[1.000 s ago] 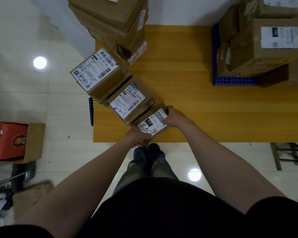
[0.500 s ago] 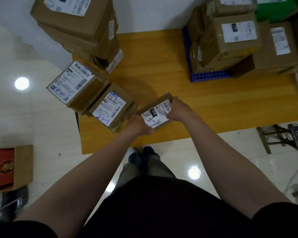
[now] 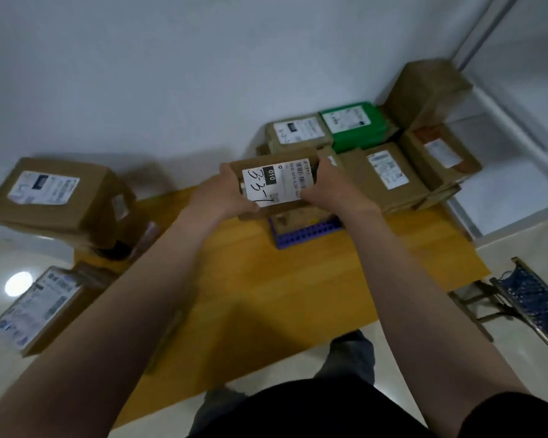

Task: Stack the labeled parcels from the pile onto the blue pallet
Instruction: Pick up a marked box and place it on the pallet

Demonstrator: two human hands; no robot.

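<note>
I hold a small brown parcel with a white label marked "010" and handwritten "3-3-7". My left hand grips its left side and my right hand grips its right side. The parcel hangs over the near end of the blue pallet, whose front edge shows below it. The pallet carries several stacked parcels, among them a green one and brown labelled ones. The pile of remaining parcels stands at the left of the yellow table.
A labelled parcel sticks out over the table's left front corner. A white wall runs behind the table. A folding stool with blue webbing stands on the floor to the right. My legs are at the table's front edge.
Both hands lifted the small parcel from the table's front edge and carried it up and to the right, over the pallet. My view swung right toward the pallet.
</note>
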